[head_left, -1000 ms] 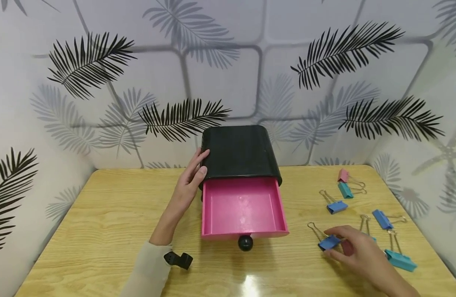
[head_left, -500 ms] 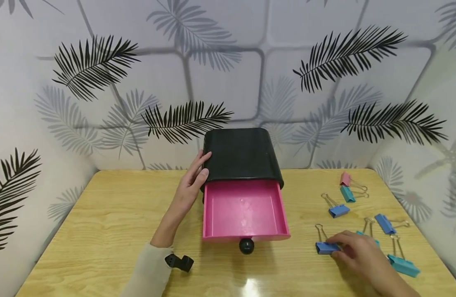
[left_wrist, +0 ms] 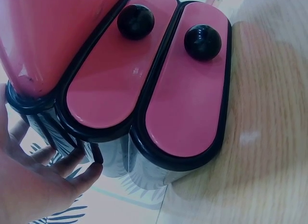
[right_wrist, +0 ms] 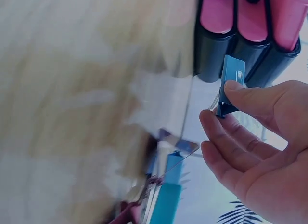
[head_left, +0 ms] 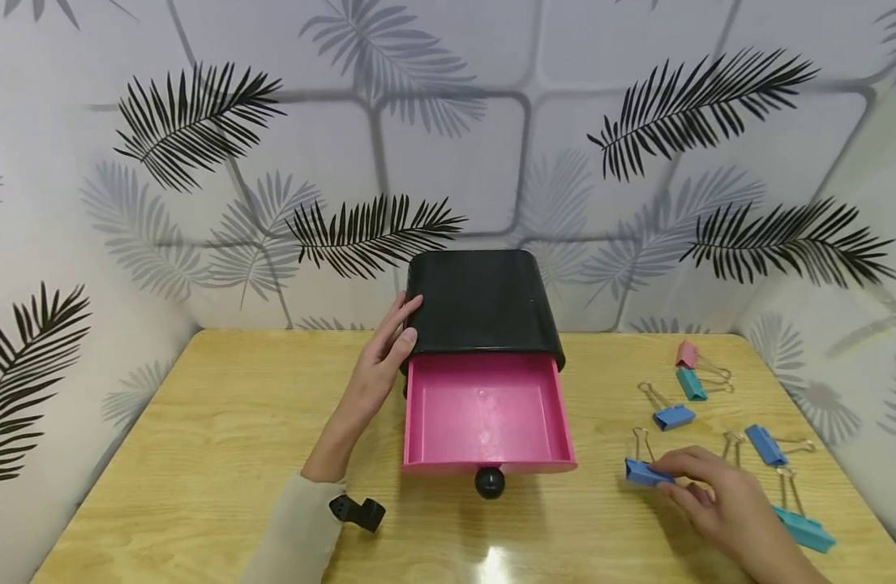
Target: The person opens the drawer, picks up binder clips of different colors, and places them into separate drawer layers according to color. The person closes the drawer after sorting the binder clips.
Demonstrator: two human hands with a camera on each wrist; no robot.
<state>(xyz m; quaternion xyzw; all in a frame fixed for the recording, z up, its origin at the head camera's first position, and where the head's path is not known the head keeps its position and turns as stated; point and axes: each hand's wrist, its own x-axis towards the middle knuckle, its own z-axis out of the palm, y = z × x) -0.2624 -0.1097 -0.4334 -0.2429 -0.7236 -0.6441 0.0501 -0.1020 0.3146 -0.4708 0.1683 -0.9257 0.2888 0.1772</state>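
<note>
My left hand (head_left: 375,369) rests against the left side of a black drawer unit (head_left: 484,300), its fingers along the casing. In the left wrist view those fingers touch the side of the unit (left_wrist: 178,164). The top pink drawer (head_left: 490,422) is pulled out and bare inside. The two lower drawers (left_wrist: 199,103) are closed, each with a round black knob. To the right of the unit, my right hand (head_left: 725,495) pinches a blue binder clip (head_left: 643,473) between thumb and fingers. Its wire handles point away from me. The right wrist view shows this clip (right_wrist: 233,74) near the thumb tip.
Several other binder clips lie on the right of the wooden table (head_left: 221,454): a pink one (head_left: 687,354), a teal one (head_left: 692,384), blue ones (head_left: 674,417) (head_left: 766,444) and a larger teal one (head_left: 805,530). A patterned wall covering (head_left: 448,162) stands behind and at both sides.
The right hand has turned the blue binder clip slightly, so its wire handles stand straighter away from me. The left hand stays on the drawer unit. The head view has shifted a little.
</note>
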